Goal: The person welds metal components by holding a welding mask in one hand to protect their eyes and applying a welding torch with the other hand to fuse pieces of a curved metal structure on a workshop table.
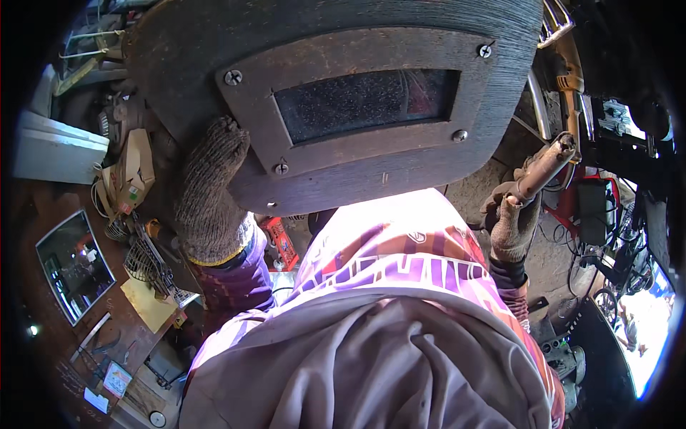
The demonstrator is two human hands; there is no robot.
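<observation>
My left hand (211,200), in a grey knit glove, grips the left edge of a dark hand-held welding shield (343,164). The shield fills the upper middle of the view and has a dark glass window (364,104) in a screwed frame. My right hand (511,223), also in a knit glove, is closed around a metal welding electrode holder (547,163) that points up and to the right, beside the shield's right edge. Below both hands lie a purple patterned shirt (400,264) and a grey cloth (371,365). Whatever sits behind the shield is hidden.
A framed mirror (71,266) lies on the brown bench at the left, with a wire guard (146,261), a yellow sheet (146,304) and a red box (281,242) close by. A black box with red cables (594,207) and metal tubing (539,100) stand at the right.
</observation>
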